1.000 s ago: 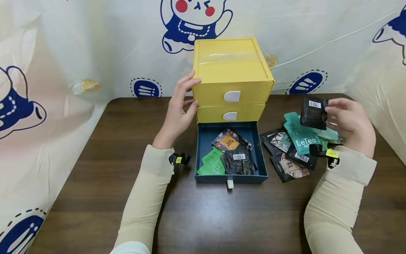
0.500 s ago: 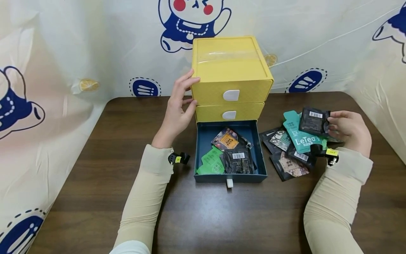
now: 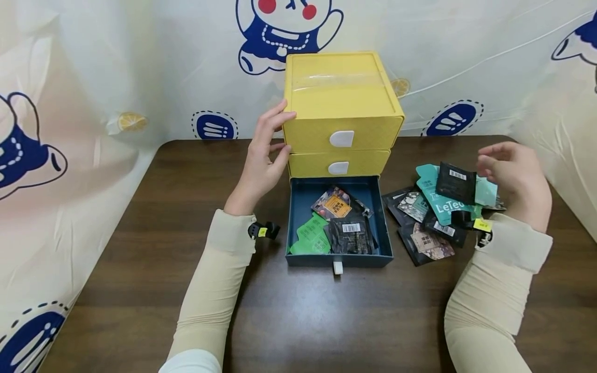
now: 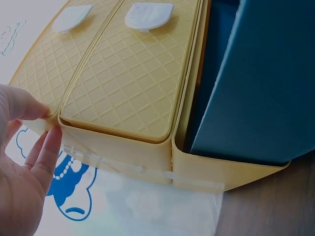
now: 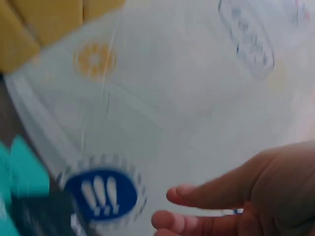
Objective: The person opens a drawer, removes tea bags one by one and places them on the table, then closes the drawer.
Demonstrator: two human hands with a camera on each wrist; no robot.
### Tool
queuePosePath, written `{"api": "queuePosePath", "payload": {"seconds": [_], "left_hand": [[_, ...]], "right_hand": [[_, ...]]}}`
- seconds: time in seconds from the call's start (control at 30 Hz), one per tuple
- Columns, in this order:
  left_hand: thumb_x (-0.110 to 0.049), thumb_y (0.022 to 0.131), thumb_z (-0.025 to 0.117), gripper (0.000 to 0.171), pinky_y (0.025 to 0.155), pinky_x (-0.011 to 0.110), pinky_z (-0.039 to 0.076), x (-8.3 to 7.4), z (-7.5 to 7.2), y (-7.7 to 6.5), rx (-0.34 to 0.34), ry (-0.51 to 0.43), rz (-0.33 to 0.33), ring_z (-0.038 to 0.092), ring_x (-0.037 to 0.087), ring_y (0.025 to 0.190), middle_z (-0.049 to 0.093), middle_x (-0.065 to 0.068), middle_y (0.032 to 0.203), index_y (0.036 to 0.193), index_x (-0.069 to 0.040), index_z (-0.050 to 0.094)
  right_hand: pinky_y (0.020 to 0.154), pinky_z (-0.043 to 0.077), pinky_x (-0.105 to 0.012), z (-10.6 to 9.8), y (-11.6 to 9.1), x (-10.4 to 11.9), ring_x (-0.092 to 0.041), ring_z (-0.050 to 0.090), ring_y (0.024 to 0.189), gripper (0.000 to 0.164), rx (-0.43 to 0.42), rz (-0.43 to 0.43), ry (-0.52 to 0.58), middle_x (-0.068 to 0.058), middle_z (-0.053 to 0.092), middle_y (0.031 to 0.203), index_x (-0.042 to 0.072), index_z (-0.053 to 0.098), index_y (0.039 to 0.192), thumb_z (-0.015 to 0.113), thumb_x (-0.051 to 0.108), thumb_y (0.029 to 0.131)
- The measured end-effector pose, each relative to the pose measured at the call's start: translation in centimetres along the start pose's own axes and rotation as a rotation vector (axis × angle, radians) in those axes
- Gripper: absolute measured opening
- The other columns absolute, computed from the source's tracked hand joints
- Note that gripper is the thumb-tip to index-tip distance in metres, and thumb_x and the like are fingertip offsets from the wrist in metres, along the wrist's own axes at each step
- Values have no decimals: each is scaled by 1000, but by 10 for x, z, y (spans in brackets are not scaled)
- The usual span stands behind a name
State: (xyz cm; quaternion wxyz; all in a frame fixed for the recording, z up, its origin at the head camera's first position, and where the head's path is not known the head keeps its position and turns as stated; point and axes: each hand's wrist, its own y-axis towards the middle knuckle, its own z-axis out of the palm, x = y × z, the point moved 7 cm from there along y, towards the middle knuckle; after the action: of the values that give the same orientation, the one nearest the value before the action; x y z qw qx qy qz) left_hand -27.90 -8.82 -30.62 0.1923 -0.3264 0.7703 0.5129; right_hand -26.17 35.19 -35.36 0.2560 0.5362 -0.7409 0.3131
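Note:
A yellow drawer box stands at the table's back, its blue bottom drawer pulled out. That drawer holds black sachets, green sachets and a patterned sachet with an orange label. My left hand rests on the box's left side; the left wrist view shows digits at its front corner. Loosely bent and holding nothing, my right hand hovers just right of a pile. On top of it lies a black sachet with a barcode, over a teal sachet.
More black sachets spread toward the front of the pile. Two white pull tabs mark the shut upper drawers. A brown wooden table lies under everything, with a printed white curtain behind.
My right hand has lowered the black sachet onto the teal one and let it go, then lifted away to the right. My left hand stays at the box.

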Motion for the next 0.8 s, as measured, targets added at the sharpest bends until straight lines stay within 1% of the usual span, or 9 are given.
{"api": "queuePosePath", "payload": {"seconds": [0.1, 0.2, 0.33, 0.43, 0.57, 0.6, 0.67, 0.73, 0.8], "left_hand": [[12, 93, 53, 52, 92, 45, 57, -1, 0, 0, 1, -3, 0, 48, 22, 130, 33, 6, 160, 140, -7, 48], [12, 93, 53, 52, 92, 45, 57, -1, 0, 1, 2, -5, 3, 49, 22, 129, 32, 7, 160, 141, -6, 47], [12, 92, 53, 51, 91, 45, 57, -1, 0, 0, 1, 0, 7, 49, 23, 128, 32, 8, 160, 140, -6, 47], [12, 92, 53, 52, 90, 45, 57, -1, 0, 1, 0, 1, 8, 49, 22, 129, 32, 8, 160, 140, -6, 47], [12, 93, 52, 52, 91, 45, 57, -1, 0, 1, 0, 0, 9, 48, 21, 130, 32, 7, 160, 141, -6, 47], [12, 93, 52, 52, 91, 45, 57, -1, 0, 1, 0, 3, 10, 48, 21, 131, 32, 8, 160, 141, -6, 47], [12, 93, 52, 52, 91, 45, 57, -2, 0, 1, 1, 6, 11, 48, 22, 131, 32, 8, 160, 141, -6, 47], [12, 93, 52, 52, 91, 45, 57, -1, 0, 1, 1, 9, 11, 48, 22, 131, 32, 8, 160, 141, -6, 47], [12, 93, 52, 52, 91, 45, 57, -1, 0, 1, -1, 9, 10, 48, 21, 131, 32, 8, 160, 141, -6, 47]], "right_hand": [[67, 47, -11, 11, -5, 38, 7, 56, 73, 37, -15, -167, -31, 28, 54, 80, 0, 53, 128, 47, 29, 104], [64, 48, -8, 26, -14, 74, 10, 58, 69, 32, -26, -315, -17, 22, 58, 79, -5, 56, 123, 51, 20, 102], [62, 46, -10, 49, -31, 111, 7, 57, 68, 25, -46, -451, -30, -5, 68, 92, -2, 62, 116, 56, 16, 100], [63, 42, -12, 65, -41, 130, 0, 56, 73, 24, -53, -516, -54, -20, 67, 105, -1, 63, 114, 58, 17, 100], [65, 42, -14, 77, -48, 142, -12, 56, 79, 21, -55, -535, -47, -20, 67, 104, -1, 64, 109, 59, 18, 99], [65, 43, -14, 79, -50, 144, -13, 57, 78, 21, -43, -534, -33, -19, 67, 102, -1, 64, 108, 58, 17, 100], [66, 48, -13, 83, -50, 144, -11, 61, 77, 22, 31, -528, 27, -18, 69, 98, -2, 66, 109, 58, 17, 100], [69, 53, -13, 90, -50, 144, -8, 65, 77, 26, 152, -516, 94, -14, 70, 96, -5, 66, 111, 57, 18, 101], [74, 57, -18, 100, -50, 145, -9, 68, 81, 32, 294, -503, 144, -13, 72, 97, -6, 64, 115, 54, 21, 102]]}}
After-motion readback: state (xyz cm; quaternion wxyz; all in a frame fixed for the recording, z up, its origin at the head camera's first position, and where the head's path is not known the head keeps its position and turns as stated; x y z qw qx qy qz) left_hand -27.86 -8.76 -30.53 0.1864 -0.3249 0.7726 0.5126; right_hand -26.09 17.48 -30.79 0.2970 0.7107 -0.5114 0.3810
